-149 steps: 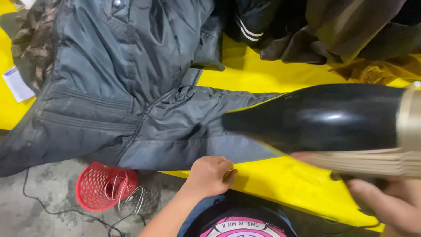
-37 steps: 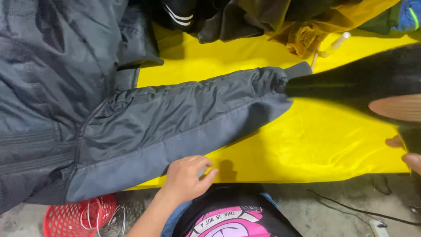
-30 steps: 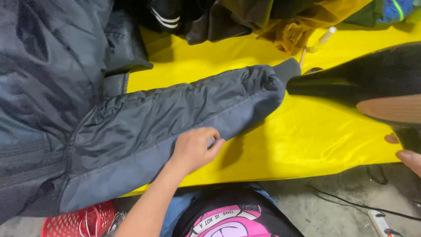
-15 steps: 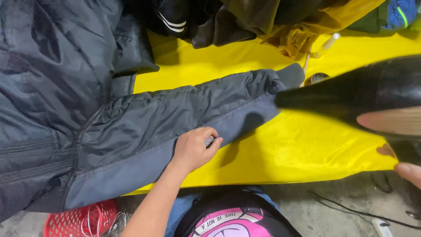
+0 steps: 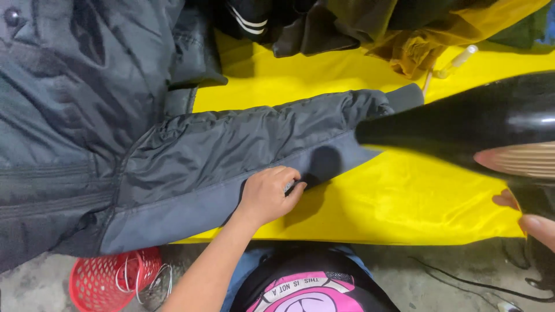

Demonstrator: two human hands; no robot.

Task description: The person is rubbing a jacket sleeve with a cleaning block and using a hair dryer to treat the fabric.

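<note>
Pressing down on the lower edge of a grey padded jacket sleeve (image 5: 254, 144), the left hand (image 5: 267, 195) has fingers curled and pinching the hem w/ a clenched grip on the fabric, prob. to keep the sleeve flat and taut. The sleeve lies stretched out across the yellow-covered bench (image 5: 404, 202), cuff pointing away from the jacket body (image 5: 75, 104), which sits bunched at the sleeve's shoulder end.

Just past the cuff, a black glossy hair-dryer-like tool (image 5: 480, 127) is aimed nozzle-first at the sleeve end, close to but seemingly not touching the fabric; it casts a dark round shadow on the sleeve right beside the left hand. The right hand (image 5: 532, 222) is at the frame edge under the tool's body, only fingertips showing, so I can't tell whether its grip is closed round a handle or loose.

Beyond the sleeve, on the far side, lies a heap of dark and mustard-coloured garments (image 5: 358, 29), plus a small white tube-shaped thing (image 5: 457, 60) near the cuff. Below the sleeve, off the bench on the concrete floor, a red mesh basket (image 5: 110, 280) holds coiled wire. A black cable (image 5: 462, 283) trails across the floor under the tool.
</note>
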